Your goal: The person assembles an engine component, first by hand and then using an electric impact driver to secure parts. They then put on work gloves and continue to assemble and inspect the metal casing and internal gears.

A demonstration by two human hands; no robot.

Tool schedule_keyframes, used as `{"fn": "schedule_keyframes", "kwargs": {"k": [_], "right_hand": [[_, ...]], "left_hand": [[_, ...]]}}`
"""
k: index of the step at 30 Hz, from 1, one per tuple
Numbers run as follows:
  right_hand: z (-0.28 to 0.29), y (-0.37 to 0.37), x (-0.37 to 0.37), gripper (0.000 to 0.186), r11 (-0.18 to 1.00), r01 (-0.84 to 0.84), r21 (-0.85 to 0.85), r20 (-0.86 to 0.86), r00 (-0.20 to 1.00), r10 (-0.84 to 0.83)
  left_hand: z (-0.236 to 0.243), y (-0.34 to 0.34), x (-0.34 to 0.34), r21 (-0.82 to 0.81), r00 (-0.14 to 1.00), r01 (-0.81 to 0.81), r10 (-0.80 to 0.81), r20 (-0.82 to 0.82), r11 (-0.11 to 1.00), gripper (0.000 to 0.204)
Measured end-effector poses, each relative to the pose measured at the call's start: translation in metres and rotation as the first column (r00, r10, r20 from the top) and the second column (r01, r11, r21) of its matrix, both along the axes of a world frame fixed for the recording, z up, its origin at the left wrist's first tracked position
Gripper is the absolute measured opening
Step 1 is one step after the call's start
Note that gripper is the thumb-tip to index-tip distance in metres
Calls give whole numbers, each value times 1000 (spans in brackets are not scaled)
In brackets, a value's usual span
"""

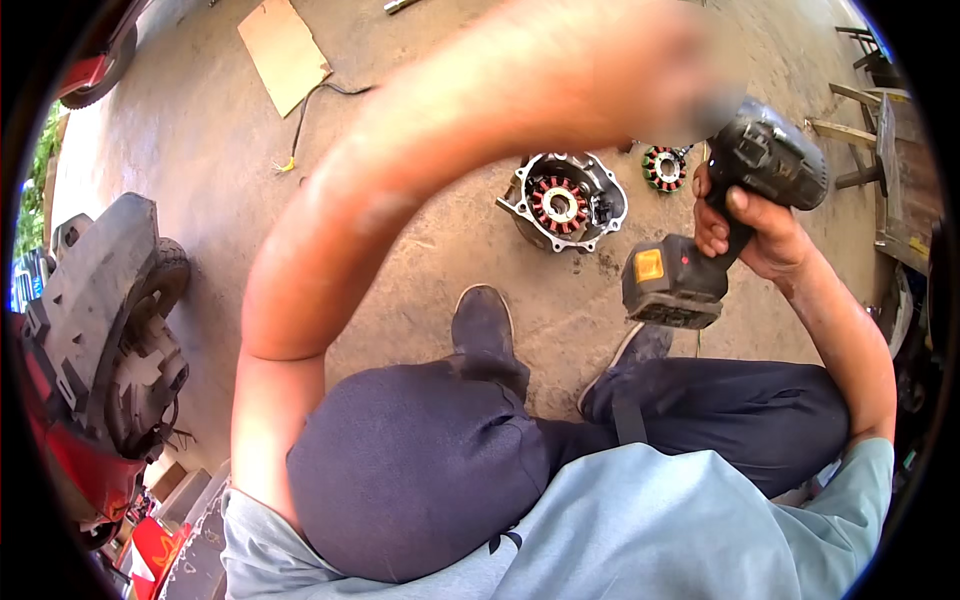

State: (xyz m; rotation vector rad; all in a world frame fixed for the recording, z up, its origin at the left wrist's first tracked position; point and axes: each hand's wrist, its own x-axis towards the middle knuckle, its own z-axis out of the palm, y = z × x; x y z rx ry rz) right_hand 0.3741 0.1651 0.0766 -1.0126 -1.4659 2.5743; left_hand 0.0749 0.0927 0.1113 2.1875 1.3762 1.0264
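On the right of the head view, above the concrete floor (pixel 410 290), the person's right hand (pixel 765 235) holds a black cordless power driver (pixel 775 150), its fingers wrapped around the grip below the tool's body. The driver's battery pack (pixel 676 285), marked with a yellow-orange patch, hangs at the near left end of the grip, and the nose points left. The left arm reaches from the near left far across to the right, ending with the left hand (pixel 685 75) at the front of the driver. That hand is blurred, so I cannot tell whether its fingers are spread or pinching, nor whether it touches the nose.

Left of the driver, a metal engine casing (pixel 607 200) lies on the floor with its open side up; a stator (pixel 557 204) with reddish coils sits inside it. Just beyond the casing to the right, apart from it, lies a second stator (pixel 665 168) with red and green coils. At the far left lies a flat piece of cardboard (pixel 282 55), with a dark cable (pixel 300 125) near its right corner, the cable's end yellowish. On the left edge stands a scuffed dark plastic panel (pixel 110 290) beside a tyre (pixel 172 275); on the right edge is wooden furniture (pixel 908 185).
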Motion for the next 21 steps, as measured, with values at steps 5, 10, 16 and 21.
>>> {"fn": "schedule_keyframes", "kwargs": {"k": [5,10,16,21], "right_hand": [[12,15,5,60,986,-32,166,20,999,29],[22,25,17,38,883,-301,362,385,910,152],[17,28,0,33,625,-600,500,580,768,272],[2,27,-19,37,674,-627,391,666,698,264]], "left_hand": [[-7,-25,-35,-204,998,16,-28,-56,979,21],[-87,-32,-2,-112,997,68,-71,-24,991,19],[-168,-37,50,-417,972,174,-88,218,892,18],[-194,-24,60,-467,965,245,-167,203,850,20]]}}
